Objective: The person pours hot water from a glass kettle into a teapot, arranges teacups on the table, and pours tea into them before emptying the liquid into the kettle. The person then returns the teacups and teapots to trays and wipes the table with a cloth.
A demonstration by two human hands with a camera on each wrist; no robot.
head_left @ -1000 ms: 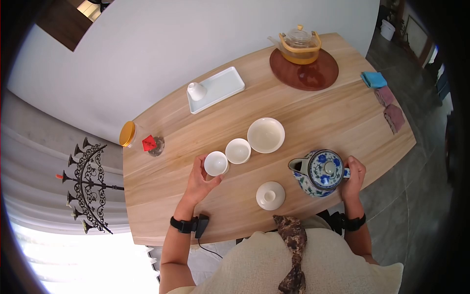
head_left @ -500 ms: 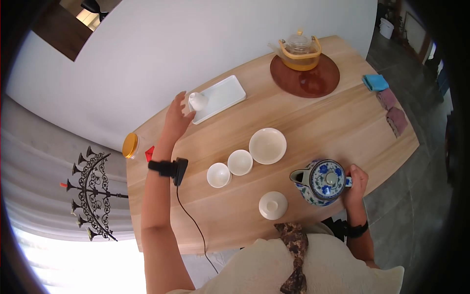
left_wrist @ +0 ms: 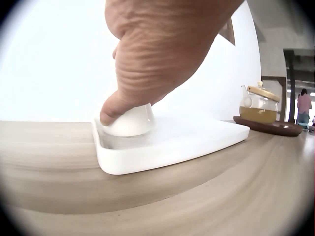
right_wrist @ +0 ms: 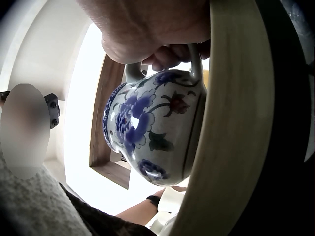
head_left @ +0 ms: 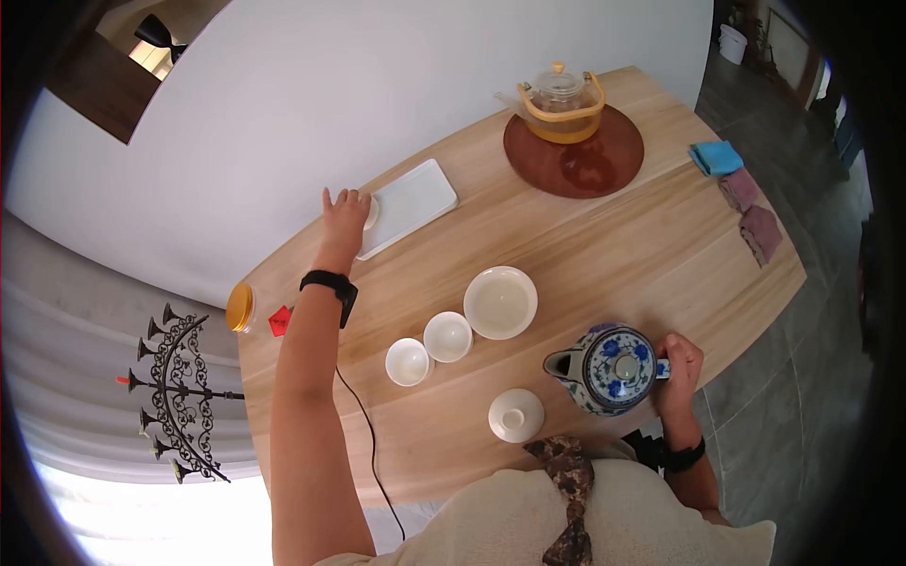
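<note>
At the far left of the table, my left hand [head_left: 345,219] grips an upside-down white cup [left_wrist: 130,122] at the near end of the white rectangular tray [head_left: 415,200]. The thumb lies along the cup's side, and the cup's rim is down at the tray floor. My right hand [head_left: 678,370] holds the handle of a blue-and-white flowered teapot [right_wrist: 147,125], lid on, spout pointing left. Between the hands stand two white cups, one [head_left: 409,362] beside the other [head_left: 447,337], then a wider white bowl [head_left: 500,303]. A white lid [head_left: 516,415] lies knob up near the front edge.
A glass teapot [head_left: 562,106] with amber liquid stands on a round red-brown board [head_left: 613,170]. Folded cloths [head_left: 717,158] lie along the right edge. A yellow-lidded jar [head_left: 240,307] and red packet [head_left: 279,321] sit at the left. A cable [head_left: 370,443] trails from the left wrist.
My left hand has left the outermost upright cup, reached forward to the tray and taken hold of the upside-down cup. The right hand stays on the teapot handle.
</note>
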